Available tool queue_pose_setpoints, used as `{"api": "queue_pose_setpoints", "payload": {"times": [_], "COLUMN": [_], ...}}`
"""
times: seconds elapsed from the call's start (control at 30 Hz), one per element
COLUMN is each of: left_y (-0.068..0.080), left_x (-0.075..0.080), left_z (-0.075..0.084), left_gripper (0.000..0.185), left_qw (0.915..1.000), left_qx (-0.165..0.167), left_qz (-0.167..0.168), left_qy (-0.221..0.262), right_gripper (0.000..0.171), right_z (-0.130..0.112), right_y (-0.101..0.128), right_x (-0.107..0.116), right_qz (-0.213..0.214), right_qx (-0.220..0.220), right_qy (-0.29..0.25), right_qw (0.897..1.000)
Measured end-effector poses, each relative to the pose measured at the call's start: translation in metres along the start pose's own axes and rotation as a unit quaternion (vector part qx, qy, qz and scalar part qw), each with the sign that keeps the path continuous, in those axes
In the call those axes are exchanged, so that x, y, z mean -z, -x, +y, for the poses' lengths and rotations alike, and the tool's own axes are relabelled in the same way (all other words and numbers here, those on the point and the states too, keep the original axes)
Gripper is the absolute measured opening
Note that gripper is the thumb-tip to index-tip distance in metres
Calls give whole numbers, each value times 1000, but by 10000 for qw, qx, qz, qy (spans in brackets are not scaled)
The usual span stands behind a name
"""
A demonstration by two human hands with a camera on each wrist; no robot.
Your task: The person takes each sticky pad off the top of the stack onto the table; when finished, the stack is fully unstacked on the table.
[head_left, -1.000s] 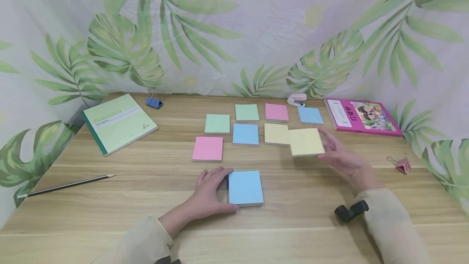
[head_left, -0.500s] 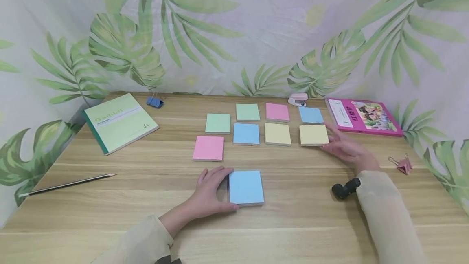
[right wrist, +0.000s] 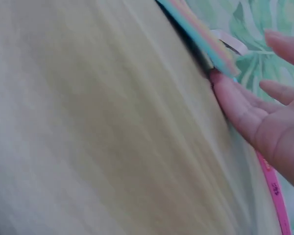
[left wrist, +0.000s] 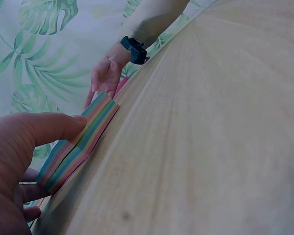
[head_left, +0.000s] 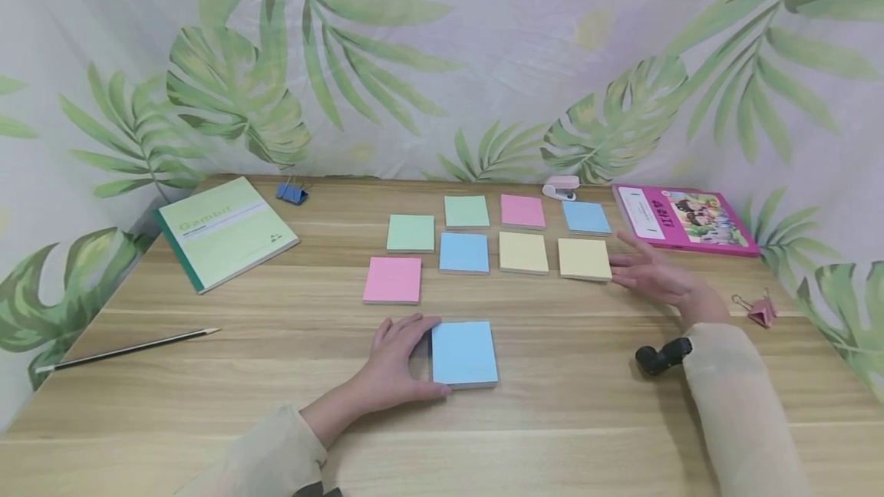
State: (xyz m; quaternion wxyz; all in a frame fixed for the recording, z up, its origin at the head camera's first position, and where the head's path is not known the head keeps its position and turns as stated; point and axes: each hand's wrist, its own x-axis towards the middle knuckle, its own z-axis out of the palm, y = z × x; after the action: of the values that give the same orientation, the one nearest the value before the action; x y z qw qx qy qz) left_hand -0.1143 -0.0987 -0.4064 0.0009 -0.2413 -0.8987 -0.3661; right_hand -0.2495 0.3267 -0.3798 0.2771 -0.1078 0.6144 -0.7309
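In the head view, my left hand [head_left: 397, 366] grips a sticky note pad with a blue top [head_left: 464, 353] at the near middle of the table, thumb on the near edge and fingers at the far left. Its side shows stripes of several colours in the left wrist view, where my thumb [left wrist: 63, 126] lies across it. My right hand [head_left: 659, 282] has its fingers spread at the right edge of a yellow sticky note pad [head_left: 584, 259], which lies on the table. In the right wrist view a lower fingertip [right wrist: 220, 81] is at this pad's corner.
Several more pads lie behind: pink [head_left: 392, 280], green [head_left: 410, 233], blue [head_left: 463, 253] and yellow [head_left: 523, 252]. A stapler [head_left: 561, 187] and pink book [head_left: 685, 219] stand back right, a pink binder clip [head_left: 760, 308] right. Left are a notebook [head_left: 228, 232], pencil [head_left: 131, 349] and blue clip [head_left: 291, 192].
The yellow pad, raised in my right hand and overlapping its yellow neighbour, has moved right and down onto the table. My right fingers have loosened from it. My left hand has stayed put.
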Motion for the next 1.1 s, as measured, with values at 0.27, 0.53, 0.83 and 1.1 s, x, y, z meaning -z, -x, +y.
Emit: {"api": "queue_pose_setpoints", "payload": {"times": [0.27, 0.53, 0.83, 1.1], "left_y": [0, 0, 0, 0], "left_x": [0, 0, 0, -1], "left_z": [-1, 0, 0, -1], "left_gripper": [85, 87, 87, 86], "left_qw": [10000, 9999, 10000, 10000], "left_qx": [23, 69, 61, 62], "left_qz": [-63, -72, -68, -39], "left_qy": [-29, -12, 15, -34], "right_gripper": [58, 62, 75, 83], "right_z": [-12, -8, 26, 44], "right_y": [12, -2, -20, -23], "right_x": [-7, -68, -154, -182], "right_qz": [-930, -1654, -1901, -1373], "right_qx": [1116, 1503, 1019, 757], "right_qy": [-710, -174, 932, 2669], "right_qw": [9868, 9746, 9720, 9509]}}
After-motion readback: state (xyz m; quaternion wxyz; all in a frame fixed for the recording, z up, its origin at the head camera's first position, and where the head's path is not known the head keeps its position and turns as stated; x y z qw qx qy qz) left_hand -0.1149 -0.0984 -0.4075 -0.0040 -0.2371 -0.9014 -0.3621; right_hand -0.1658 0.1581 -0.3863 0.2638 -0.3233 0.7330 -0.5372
